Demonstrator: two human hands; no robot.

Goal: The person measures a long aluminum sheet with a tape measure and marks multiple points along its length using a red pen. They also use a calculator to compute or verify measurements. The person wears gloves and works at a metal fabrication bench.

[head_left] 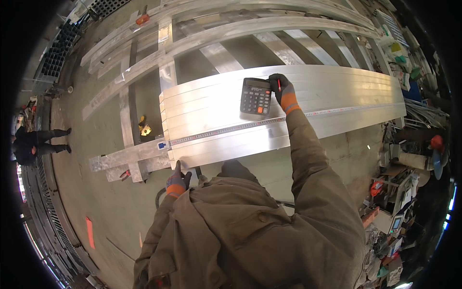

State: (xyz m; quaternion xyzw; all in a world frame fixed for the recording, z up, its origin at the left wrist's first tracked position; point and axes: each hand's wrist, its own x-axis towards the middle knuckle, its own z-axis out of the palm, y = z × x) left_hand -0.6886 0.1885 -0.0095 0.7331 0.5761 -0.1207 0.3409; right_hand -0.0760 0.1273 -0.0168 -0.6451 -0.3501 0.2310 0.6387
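My right hand (285,92), in a dark glove with an orange and grey cuff, is closed around a thin red pen (279,85). Its fingers meet the upper right corner of a black calculator (255,96), which lies on a row of silver metal profiles (211,110) laid side by side. Along them stretches a measuring tape (231,128). At the profiles' near left corner is my left hand (176,183), gloved the same way; its fingers are apart, the index finger pointing up to the edge, with nothing visible in it.
Silver beams (207,50) form a rack under and beyond the profiles. On the rack lie an orange tool (142,19) and red-handled pliers (125,175). A yellow tape measure (145,127) sits by the left beams. Another person (36,147) is far left; cluttered equipment (392,212) stands right.
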